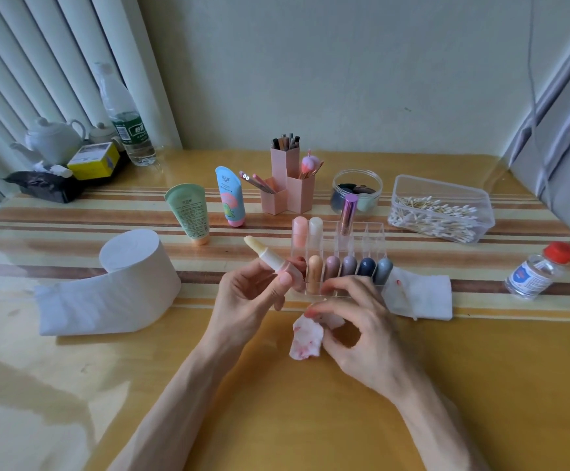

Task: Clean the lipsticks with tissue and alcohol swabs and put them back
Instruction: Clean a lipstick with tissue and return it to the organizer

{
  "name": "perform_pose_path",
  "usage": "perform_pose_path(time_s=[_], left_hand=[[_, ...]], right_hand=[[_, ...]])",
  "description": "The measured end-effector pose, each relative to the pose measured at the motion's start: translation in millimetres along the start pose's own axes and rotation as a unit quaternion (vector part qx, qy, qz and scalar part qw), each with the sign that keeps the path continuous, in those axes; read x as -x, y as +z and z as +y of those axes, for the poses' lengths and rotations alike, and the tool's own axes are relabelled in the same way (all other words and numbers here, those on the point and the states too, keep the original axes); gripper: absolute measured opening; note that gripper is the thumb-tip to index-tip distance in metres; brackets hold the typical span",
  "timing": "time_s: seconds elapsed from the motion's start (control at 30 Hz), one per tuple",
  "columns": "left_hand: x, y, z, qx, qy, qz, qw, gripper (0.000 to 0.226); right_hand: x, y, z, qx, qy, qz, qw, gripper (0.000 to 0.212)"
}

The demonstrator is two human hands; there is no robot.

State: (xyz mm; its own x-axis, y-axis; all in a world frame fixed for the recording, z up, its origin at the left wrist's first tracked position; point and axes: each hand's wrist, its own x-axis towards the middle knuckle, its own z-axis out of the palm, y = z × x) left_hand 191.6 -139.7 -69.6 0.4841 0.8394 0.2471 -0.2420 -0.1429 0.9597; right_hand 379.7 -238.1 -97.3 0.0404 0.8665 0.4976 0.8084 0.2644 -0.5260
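Note:
My left hand [248, 294] holds an uncapped lipstick [266, 253] with a pale yellow tip, tilted up to the left. My right hand [361, 329] pinches a crumpled tissue [307, 339] stained pink, just above the table. Behind both hands stands a clear acrylic lipstick rack [361, 232] with several capped lipsticks [348, 266] in its front row and three more behind. A folded tissue [423, 295] with a used swab on it lies right of the rack.
A toilet paper roll [134, 280] lies at the left. An alcohol bottle [538, 273] with a red cap stands at the right. A clear box of cotton swabs [441, 209], a round jar [356, 192], pink brush holders [287, 190] and two tubes [209, 207] line the back.

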Motion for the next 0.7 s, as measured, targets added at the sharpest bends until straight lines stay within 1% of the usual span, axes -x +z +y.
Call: perform_pose_path(time_s=[0.07,0.17,0.2,0.27,0.33,0.4,0.53,0.63,0.7], left_hand=[[0,2,2,0.009,-0.008,0.003,1.0,0.026],[1,4,5,0.012,-0.011,-0.009,1.0,0.022],[1,3,6,0.011,-0.01,-0.011,1.0,0.021],[2,2,5,0.013,-0.016,-0.012,1.0,0.02],[2,0,4,0.018,-0.024,-0.015,0.999,0.02],[2,0,4,0.015,-0.027,-0.014,0.999,0.021],[3,0,4,0.001,-0.025,-0.014,1.0,0.022],[3,-2,3,0.011,-0.036,-0.023,0.999,0.022],[4,-1,3,0.005,-0.042,-0.032,0.999,0.022]], right_hand=[[0,0,0,-0.017,0.008,-0.003,1.0,0.025],[1,1,-2,-0.041,0.01,-0.037,0.998,0.041],[1,3,-3,-0.041,0.012,-0.049,0.998,0.042],[1,6,-5,-0.031,0.011,-0.05,0.998,0.026],[0,7,-5,-0.023,0.001,-0.033,0.999,0.01],[-1,5,-5,-0.04,-0.001,-0.018,0.999,0.008],[-2,0,-7,-0.147,0.062,-0.006,0.987,0.008],[-4,-8,-8,-0.248,0.101,0.0,0.964,0.013],[-5,-14,-10,-0.294,0.104,0.011,0.95,0.018]])
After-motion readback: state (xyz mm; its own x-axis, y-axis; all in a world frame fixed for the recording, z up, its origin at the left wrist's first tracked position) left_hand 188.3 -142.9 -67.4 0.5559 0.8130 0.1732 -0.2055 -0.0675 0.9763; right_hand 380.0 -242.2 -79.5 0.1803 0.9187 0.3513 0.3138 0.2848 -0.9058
